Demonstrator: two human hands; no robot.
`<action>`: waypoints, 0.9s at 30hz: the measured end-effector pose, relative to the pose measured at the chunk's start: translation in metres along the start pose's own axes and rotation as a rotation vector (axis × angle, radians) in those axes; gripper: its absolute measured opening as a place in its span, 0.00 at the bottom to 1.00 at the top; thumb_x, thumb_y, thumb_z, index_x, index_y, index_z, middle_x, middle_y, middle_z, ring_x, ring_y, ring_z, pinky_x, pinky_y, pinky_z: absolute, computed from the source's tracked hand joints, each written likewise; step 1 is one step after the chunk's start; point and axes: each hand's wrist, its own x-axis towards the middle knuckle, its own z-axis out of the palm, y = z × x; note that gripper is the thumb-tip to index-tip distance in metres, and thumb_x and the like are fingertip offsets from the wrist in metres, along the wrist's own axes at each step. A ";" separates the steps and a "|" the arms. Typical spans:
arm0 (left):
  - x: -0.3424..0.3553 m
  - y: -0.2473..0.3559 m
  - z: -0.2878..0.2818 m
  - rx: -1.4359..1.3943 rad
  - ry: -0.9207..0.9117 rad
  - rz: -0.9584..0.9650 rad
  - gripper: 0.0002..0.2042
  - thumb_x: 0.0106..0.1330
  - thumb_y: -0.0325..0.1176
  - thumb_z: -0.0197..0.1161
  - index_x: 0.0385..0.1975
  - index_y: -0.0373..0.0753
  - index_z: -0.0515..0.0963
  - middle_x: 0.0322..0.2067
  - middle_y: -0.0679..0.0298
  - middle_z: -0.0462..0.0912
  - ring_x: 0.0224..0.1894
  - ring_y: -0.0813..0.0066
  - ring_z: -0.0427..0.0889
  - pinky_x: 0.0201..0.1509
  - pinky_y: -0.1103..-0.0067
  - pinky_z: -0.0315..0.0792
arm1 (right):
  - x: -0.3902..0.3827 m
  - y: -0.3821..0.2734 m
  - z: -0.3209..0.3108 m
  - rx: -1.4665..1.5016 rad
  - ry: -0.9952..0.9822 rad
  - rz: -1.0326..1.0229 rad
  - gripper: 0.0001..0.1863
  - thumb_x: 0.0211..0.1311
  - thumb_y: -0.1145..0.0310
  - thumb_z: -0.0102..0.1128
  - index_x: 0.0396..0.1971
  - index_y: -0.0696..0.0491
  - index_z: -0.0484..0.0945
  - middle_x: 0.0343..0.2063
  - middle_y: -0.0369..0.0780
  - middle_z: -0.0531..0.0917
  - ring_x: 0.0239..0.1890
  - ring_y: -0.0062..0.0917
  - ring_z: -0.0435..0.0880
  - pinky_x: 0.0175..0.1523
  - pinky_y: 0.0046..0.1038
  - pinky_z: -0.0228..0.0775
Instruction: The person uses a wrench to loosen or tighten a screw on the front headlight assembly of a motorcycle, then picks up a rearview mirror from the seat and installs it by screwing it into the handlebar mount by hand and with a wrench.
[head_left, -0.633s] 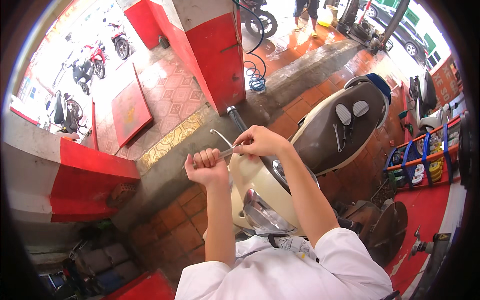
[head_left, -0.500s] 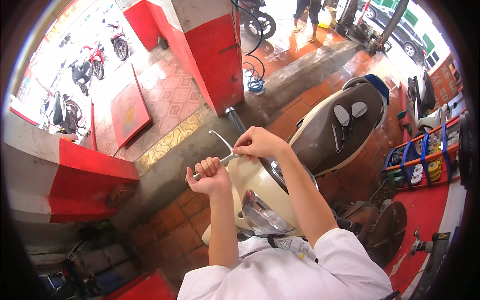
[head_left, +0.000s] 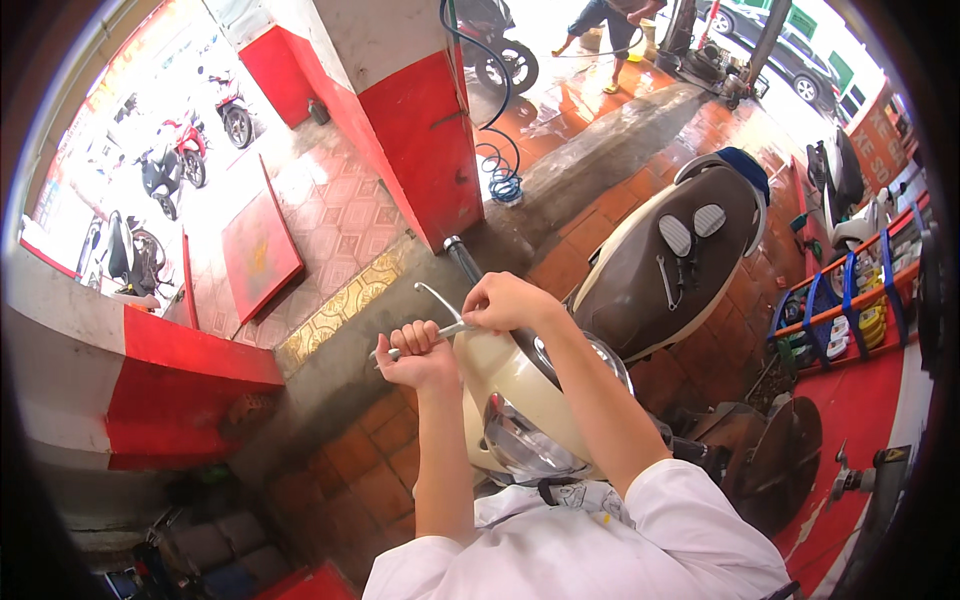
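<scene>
Above the front of a cream scooter (head_left: pixel 480 365), a slim silver bar (head_left: pixel 447 332) lies slantwise between two bare hands. The left hand (head_left: pixel 415 355) is curled into a fist around it, a short end poking out past the thumb. The right hand (head_left: pixel 505 303) is bent into a pinch on the other end, beside the root of a thin curved metal lever (head_left: pixel 432 294); its exact hold is partly hidden. The right forearm crosses over the scooter's nose, covering some of it. Past the hands, a black grip (head_left: pixel 462 262) points at the foot of a red-and-white pillar (head_left: pixel 425 140), which stands close ahead.

On the smooth brown seat (head_left: pixel 640 290) rest two pale ribbed oval pads (head_left: pixel 675 237), a spanner (head_left: pixel 665 280) and a dark, narrow tool (head_left: pixel 686 272). Coils of blue hose (head_left: pixel 505 185) lie beyond the pillar, near a rough concrete ledge (head_left: pixel 600 135). Left of it are patterned yellow tiles (head_left: pixel 345 312) and a flat red panel (head_left: pixel 262 250) with scuffed paint. Plain terracotta tiles (head_left: pixel 365 470) run under the scooter. An orange-and-blue rack (head_left: pixel 850 290) of small items stands to the right; at the top, another person's bare leg (head_left: pixel 616 74) shows.
</scene>
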 end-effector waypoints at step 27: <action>0.029 0.023 0.032 0.085 -0.056 -0.058 0.21 0.71 0.40 0.41 0.12 0.47 0.50 0.11 0.72 0.45 0.14 0.79 0.43 0.20 0.78 0.45 | 0.001 -0.004 -0.002 0.268 -0.067 0.097 0.29 0.66 0.47 0.56 0.32 0.64 0.82 0.21 0.39 0.82 0.21 0.20 0.82 0.30 0.22 0.76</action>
